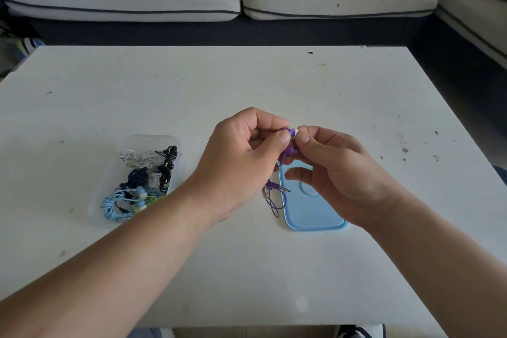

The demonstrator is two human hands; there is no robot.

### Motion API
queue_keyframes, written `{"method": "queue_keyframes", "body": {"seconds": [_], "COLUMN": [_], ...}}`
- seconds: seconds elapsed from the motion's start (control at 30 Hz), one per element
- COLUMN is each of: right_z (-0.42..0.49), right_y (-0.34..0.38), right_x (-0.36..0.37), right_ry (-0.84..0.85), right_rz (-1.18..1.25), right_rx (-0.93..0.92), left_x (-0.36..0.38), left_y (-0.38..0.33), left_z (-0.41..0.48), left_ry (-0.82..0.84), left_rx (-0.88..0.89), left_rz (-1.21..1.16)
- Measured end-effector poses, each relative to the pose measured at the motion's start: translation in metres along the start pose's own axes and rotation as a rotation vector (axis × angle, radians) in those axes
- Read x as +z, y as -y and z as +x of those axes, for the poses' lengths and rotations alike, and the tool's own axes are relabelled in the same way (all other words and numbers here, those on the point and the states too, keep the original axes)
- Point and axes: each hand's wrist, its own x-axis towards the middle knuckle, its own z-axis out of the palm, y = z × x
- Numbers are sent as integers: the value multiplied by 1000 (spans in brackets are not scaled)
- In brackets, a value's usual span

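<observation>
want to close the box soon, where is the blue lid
Head view: the blue lid lies flat on the table, right of centre, beneath the right hand holding purple earphones.

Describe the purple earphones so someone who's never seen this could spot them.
On the white table, right of the clear box of tangled earphones, lies a blue lid. Above its far end the left hand and right hand pinch the purple earphones, cord dangling: the only purple set, and the only one outside the box.

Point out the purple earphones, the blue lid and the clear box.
purple earphones (pixel 290 150): head view, lower bud's body.
blue lid (pixel 315 214): head view, bare flat top.
clear box (pixel 149 136): head view, far rim.
</observation>
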Motion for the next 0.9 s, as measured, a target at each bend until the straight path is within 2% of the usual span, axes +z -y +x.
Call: {"method": "queue_keyframes", "body": {"seconds": [0.43,0.9], "right_z": [0,-7], "right_y": [-6,6], "right_x": [12,12], "right_ry": [-134,-238], "right_rz": [14,67], "right_rx": [-53,-82], "left_x": [5,5], "left_y": [3,-1], "left_z": [-4,0], "left_ry": [-108,-105], "left_rx": [117,3], "left_rz": [162,-16]}}
